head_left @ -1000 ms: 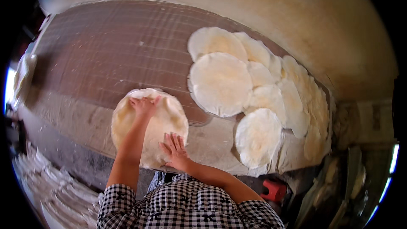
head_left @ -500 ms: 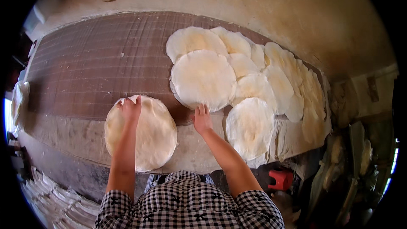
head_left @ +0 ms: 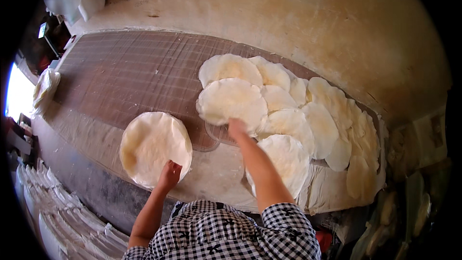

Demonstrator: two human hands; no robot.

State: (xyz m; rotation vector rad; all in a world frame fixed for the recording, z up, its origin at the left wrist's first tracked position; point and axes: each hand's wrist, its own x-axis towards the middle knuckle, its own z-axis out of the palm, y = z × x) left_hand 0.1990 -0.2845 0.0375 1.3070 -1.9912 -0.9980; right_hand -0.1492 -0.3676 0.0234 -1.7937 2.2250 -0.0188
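Observation:
A stack of thin, pale, round flatbread sheets [head_left: 149, 137] lies at the near left of the table. Over its near right edge is my left hand [head_left: 169, 174], its fingers curled in with nothing visible in them. My right hand [head_left: 237, 128] is at the near edge of another round flatbread sheet [head_left: 231, 98], on the left side of the spread-out ones. Its fingers are blurred, but they seem to pinch that edge, which looks raised. A rounded outline shows on the brown cloth just below it.
Overlapping flatbread sheets [head_left: 320, 125] cover the table's right side, one [head_left: 286, 161] near the front edge. A brown cloth [head_left: 120, 72] covers the table. Another stack [head_left: 46, 86] stands at the far left end. Folded whitish sheets [head_left: 62, 216] lie lower left; a wall [head_left: 288, 24] runs behind.
My left hand has come back from the stack's far edge to its near right edge, fingers now curled. My right hand has closed at the sheet's edge, which looks lifted. The view has shifted.

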